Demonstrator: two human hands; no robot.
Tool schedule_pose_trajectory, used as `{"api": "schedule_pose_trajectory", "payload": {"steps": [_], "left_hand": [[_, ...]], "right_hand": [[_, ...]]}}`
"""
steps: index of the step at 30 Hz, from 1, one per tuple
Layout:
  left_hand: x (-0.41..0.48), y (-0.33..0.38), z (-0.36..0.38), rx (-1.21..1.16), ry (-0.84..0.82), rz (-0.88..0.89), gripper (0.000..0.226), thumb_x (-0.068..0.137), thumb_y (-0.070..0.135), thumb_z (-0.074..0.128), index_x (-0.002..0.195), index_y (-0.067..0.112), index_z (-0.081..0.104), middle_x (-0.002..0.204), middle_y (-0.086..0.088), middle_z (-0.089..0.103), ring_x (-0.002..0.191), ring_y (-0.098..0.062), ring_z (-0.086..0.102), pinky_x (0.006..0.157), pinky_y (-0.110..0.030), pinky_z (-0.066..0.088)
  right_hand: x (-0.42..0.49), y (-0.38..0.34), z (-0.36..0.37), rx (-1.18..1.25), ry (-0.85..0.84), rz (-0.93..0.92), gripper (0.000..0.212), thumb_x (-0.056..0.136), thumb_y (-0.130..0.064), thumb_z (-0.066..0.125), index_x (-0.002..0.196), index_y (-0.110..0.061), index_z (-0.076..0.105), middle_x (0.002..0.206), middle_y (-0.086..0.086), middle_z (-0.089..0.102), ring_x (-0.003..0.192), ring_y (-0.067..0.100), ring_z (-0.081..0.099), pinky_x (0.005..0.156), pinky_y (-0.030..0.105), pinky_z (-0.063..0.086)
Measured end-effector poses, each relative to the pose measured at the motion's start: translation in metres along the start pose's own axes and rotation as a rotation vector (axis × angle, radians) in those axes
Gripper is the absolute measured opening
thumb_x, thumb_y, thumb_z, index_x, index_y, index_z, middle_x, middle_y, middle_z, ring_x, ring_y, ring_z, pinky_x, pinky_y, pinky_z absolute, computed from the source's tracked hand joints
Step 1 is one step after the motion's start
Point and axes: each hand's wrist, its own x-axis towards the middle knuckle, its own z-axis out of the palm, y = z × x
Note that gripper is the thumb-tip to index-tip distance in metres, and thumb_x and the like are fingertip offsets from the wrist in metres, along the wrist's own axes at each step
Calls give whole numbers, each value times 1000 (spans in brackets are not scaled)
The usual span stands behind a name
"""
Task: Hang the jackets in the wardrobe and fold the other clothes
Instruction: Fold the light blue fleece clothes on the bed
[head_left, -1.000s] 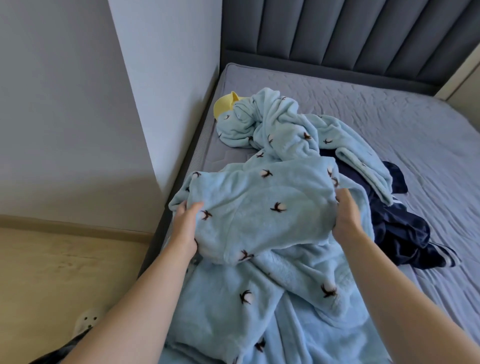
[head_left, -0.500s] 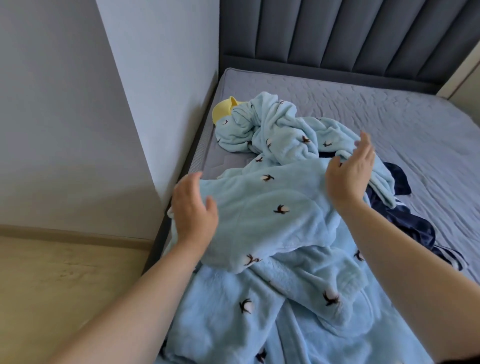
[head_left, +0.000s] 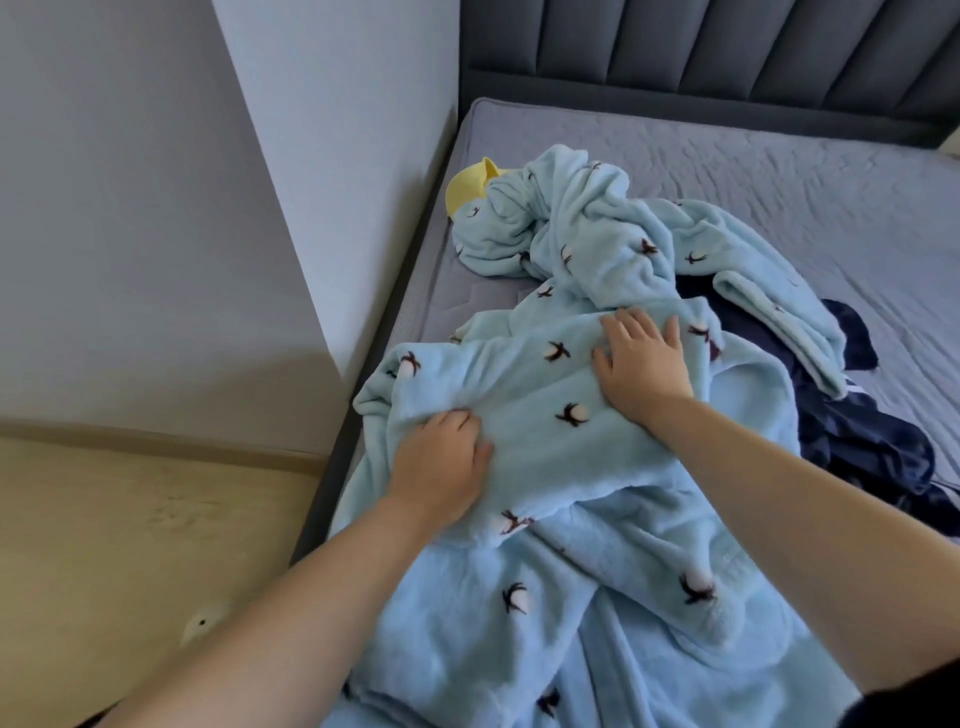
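Flat — both hands press fleece.

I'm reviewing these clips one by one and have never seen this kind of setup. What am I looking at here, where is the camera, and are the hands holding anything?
There is no robot: a person wears one camera on the head, looking forward and down, so both forearms reach in from the bottom. The left hand and right hand lie on a folded part of a light blue fleece garment printed with small dark and white motifs, spread over a grey mattress. The right hand's fingers are spread flat; the left presses down with fingers slightly bent. Neither lifts anything. A dark navy garment lies partly underneath on the right, and something yellow peeks out near the wall.
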Motion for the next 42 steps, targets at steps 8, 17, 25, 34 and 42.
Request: {"api": "schedule_pose_trajectory", "payload": {"steps": [8,17,25,34,42], "left_hand": [[63,-17,-6,152,-197,14,60,100,44,26,153,21,9,160,-4,10,147,-19,6,118,-42,7],[85,-61,5,157,-415,-142,83,89,69,31,152,20,7,161,2,0,147,-15,-3,116,-50,0],[112,-60,-37,143,-487,-93,83,64,57,75,127,20,35,125,0,53,123,-24,46,113,-56,8],[104,-23,-87,352,-289,-174,23,77,25,69,96,13,64,89,-5,61,85,-27,59,65,-30,42],[79,-9,-144,465,159,-199,27,82,10,61,108,9,54,110,-14,56,105,-34,50,77,-39,35]], "right_hand": [[6,-26,21,26,18,-169,41,96,-25,39,132,-8,50,144,11,45,139,28,31,115,48,11],[24,-9,39,215,-178,8,57,88,-26,42,143,-14,36,149,8,36,138,24,25,117,35,9],[53,1,-5,156,-673,6,79,80,-14,61,148,-25,22,148,6,31,138,27,26,112,40,24],[45,-36,-66,-508,-271,-293,16,80,-13,54,71,-19,43,71,-3,42,86,22,44,92,39,34],[30,-54,-118,-322,279,-320,20,68,7,59,87,-1,59,86,19,60,92,37,53,91,47,34]]}}
